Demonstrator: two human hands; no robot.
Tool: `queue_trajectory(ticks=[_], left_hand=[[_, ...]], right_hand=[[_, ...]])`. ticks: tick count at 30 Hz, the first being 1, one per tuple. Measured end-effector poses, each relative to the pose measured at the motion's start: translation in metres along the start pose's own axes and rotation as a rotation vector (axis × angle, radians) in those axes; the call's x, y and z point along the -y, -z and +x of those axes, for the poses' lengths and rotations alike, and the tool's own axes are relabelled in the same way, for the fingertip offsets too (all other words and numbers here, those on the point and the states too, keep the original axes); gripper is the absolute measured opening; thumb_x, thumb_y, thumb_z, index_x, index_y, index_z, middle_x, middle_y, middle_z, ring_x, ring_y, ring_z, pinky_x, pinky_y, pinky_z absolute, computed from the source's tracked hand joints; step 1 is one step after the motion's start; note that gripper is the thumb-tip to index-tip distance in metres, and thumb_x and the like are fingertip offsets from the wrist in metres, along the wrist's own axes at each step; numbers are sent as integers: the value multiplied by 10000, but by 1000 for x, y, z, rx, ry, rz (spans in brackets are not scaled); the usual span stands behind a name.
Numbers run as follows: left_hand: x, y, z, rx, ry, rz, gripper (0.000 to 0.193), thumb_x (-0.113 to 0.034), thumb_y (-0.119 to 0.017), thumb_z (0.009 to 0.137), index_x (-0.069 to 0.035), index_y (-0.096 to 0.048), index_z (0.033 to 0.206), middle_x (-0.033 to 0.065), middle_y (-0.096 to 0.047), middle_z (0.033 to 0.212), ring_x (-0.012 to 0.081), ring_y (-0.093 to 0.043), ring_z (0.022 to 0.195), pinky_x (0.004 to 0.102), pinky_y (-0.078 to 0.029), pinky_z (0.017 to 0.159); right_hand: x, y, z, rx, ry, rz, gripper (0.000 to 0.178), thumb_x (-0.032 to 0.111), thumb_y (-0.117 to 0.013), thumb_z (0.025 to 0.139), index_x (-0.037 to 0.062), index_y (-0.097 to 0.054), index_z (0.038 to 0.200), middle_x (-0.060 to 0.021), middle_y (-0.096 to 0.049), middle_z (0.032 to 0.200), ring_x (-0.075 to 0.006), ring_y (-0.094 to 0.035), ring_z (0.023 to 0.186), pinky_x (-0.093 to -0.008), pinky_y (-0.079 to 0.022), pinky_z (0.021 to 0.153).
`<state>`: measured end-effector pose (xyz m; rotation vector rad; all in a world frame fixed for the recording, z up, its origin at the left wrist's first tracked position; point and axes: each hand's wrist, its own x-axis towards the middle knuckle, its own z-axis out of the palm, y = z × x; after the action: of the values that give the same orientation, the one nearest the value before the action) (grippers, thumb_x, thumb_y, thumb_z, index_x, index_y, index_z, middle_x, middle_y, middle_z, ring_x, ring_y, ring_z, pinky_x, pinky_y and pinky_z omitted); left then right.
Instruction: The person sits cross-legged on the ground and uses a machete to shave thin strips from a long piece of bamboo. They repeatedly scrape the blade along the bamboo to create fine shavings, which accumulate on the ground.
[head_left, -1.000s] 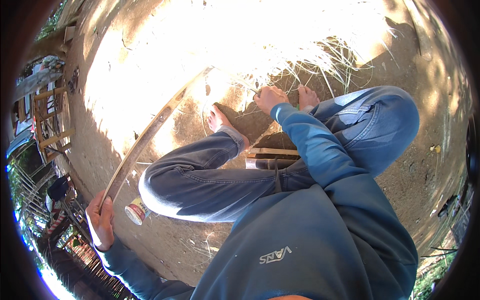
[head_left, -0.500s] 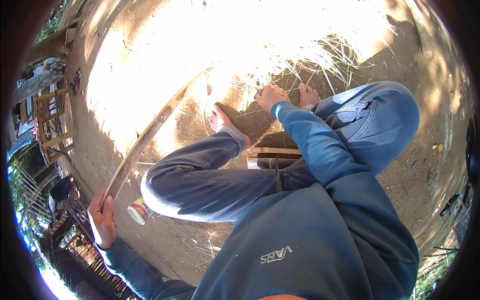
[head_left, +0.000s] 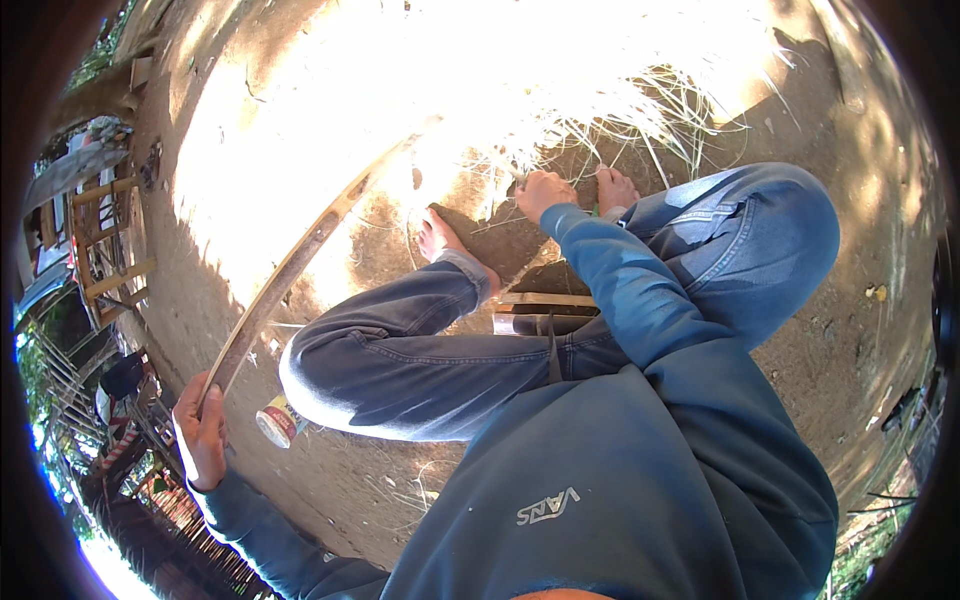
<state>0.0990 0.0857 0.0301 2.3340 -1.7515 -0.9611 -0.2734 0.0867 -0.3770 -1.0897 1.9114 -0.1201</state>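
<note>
My left hand (head_left: 203, 430), low at the left, is closed on the near end of a long split bamboo strip (head_left: 290, 270). The strip slants up and away to the right, and its far end fades into glaring sunlight. My right hand (head_left: 545, 195) is closed in front of my bare feet. A small tip of something shows at its fingers, too washed out by the glare to name. Thin pale shavings (head_left: 675, 110) lie in a tangle on the ground just beyond this hand.
A round tub (head_left: 280, 422) lies beside my left knee. Under my bent legs are a wooden piece (head_left: 545, 299) and a dark cylindrical thing (head_left: 515, 325). Wooden frames (head_left: 110, 250) stand on the bare earth at the far left.
My left hand has shifted slightly left and up, and the bamboo strip has moved a little with it. My right hand has moved very slightly.
</note>
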Motion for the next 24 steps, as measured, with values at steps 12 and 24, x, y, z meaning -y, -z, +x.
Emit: queue_trajectory(ticks=[12,24], left_hand=[[15,8,10,-37,-98,210,264,-173,-529,940,34,-611,1082,-32,-489,668,56,-390,570,218,-302,520],[25,11,40,-195,-433,477,204,-121,-503,956,11,-609,1068,94,-590,782,136,-492,714,288,-424,684]], right_hand=[[-20,-12,10,-71,-92,25,433,388,-566,850,-2,-656,1016,-234,-656,999,-364,-631,995,-438,-493,884],[72,16,-80,123,490,-138,533,534,-465,885,91,-610,1143,-156,-624,1055,-298,-581,1035,-402,-438,931]])
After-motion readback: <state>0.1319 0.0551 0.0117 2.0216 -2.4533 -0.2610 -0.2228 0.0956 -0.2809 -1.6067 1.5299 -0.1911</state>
